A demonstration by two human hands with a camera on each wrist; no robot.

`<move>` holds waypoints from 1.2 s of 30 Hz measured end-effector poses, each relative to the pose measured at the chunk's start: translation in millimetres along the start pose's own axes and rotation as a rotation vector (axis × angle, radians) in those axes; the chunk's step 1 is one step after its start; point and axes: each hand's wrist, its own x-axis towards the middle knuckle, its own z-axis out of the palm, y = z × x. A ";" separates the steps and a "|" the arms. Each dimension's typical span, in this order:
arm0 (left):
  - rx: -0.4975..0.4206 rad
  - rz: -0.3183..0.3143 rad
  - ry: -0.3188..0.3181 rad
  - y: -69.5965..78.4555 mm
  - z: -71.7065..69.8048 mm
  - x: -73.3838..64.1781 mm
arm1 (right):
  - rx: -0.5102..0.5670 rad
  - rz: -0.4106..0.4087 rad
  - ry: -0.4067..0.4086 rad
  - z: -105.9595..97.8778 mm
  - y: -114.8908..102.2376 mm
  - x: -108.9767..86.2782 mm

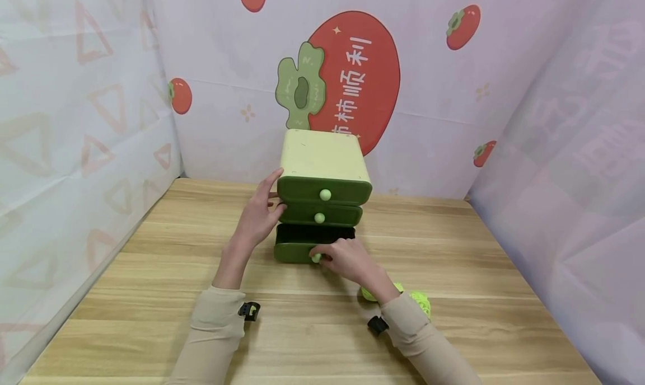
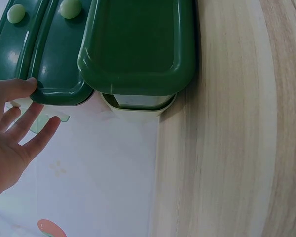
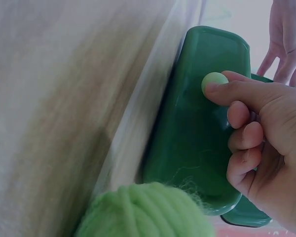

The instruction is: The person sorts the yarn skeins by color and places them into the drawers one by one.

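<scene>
A small chest of drawers (image 1: 325, 155) with a cream top and three dark green fronts stands on the table. Its bottom drawer (image 1: 292, 253) is pulled out, and its dark inside shows in the head view. My right hand (image 1: 347, 259) pinches that drawer's round light green knob (image 3: 214, 83) between thumb and index finger, the other fingers curled. My left hand (image 1: 259, 214) rests against the chest's left side with fingers spread. Its thumb (image 2: 19, 89) touches the edge of the middle drawer front (image 2: 61, 54). The upper two drawers look closed.
Bright green yarn balls (image 1: 420, 302) lie on the wooden table (image 1: 453, 262) beneath and beside my right forearm. One yarn ball (image 3: 145, 212) shows large in the right wrist view. A printed cloth backdrop (image 1: 227, 139) rises behind the chest, and cloth walls flank the table.
</scene>
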 end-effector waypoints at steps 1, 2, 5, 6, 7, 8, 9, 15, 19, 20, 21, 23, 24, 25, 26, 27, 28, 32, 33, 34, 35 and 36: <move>0.002 0.000 0.000 0.5 -0.1 -0.1 | 0.000 0.001 -0.010 -0.8 -1.0 -1.1; 0.001 0.001 0.000 0.7 -0.3 -0.3 | -0.003 0.004 -0.019 -1.3 -2.0 -2.3; -0.003 0.001 -0.001 1.2 -0.2 -0.3 | -0.010 0.014 -0.045 -3.2 -5.2 -5.5; -0.004 0.001 -0.001 1.2 -0.1 -0.4 | -0.014 0.015 -0.051 -3.9 -6.3 -6.5; -0.007 0.000 -0.001 0.9 -0.1 -0.3 | -0.016 0.014 -0.053 -4.4 -7.4 -7.5; -0.010 0.001 -0.001 0.5 0.0 -0.2 | -0.018 0.013 -0.054 -4.9 -8.5 -8.4; -0.010 0.000 0.000 0.2 0.0 -0.2 | -0.018 0.012 -0.055 -5.3 -9.5 -9.3; -0.017 0.006 0.003 -0.6 0.3 0.3 | -0.018 0.001 -0.051 -5.9 -14.7 -14.8; -0.017 0.006 0.004 0.0 0.4 0.1 | -0.023 -0.009 -0.046 -4.8 -17.5 -18.2; -0.017 0.006 0.004 0.1 0.5 0.1 | -0.026 -0.011 -0.045 -4.6 -18.3 -19.0; -0.016 0.004 0.005 0.3 0.5 0.0 | -0.029 -0.011 -0.046 -4.3 -19.0 -19.8; -0.013 0.003 0.007 0.9 0.5 0.0 | -0.033 -0.010 -0.047 -4.5 -20.5 -21.1; -0.013 0.002 0.008 1.1 0.5 0.1 | -0.033 -0.009 -0.049 -4.6 -21.3 -21.6; -0.012 0.002 0.008 1.2 0.5 0.1 | -0.034 -0.009 -0.050 -4.7 -22.0 -22.1; -0.011 0.002 0.009 1.2 0.5 0.1 | -0.035 -0.009 -0.049 -4.8 -22.7 -22.4; -0.011 0.001 0.009 1.2 0.6 0.1 | -0.037 -0.009 -0.049 -4.6 -23.3 -22.7; -0.012 0.001 0.009 1.2 0.6 0.1 | -0.039 -0.011 -0.047 -4.4 -23.8 -23.1; -0.013 -0.014 0.003 0.9 0.5 0.0 | -0.038 -0.015 -0.042 -4.2 -25.6 -24.7; -0.012 -0.018 0.003 0.9 0.5 -0.1 | -0.037 -0.016 -0.042 -4.2 -26.0 -25.2; -0.011 -0.021 0.001 0.9 0.4 -0.2 | -0.037 -0.017 -0.041 -4.2 -26.4 -25.7; -0.009 -0.022 0.001 0.8 0.4 -0.2 | -0.036 -0.018 -0.041 -4.4 -26.8 -26.1; -0.008 -0.020 0.004 0.6 0.4 -0.3 | -0.037 -0.020 -0.039 -4.5 -27.3 -26.5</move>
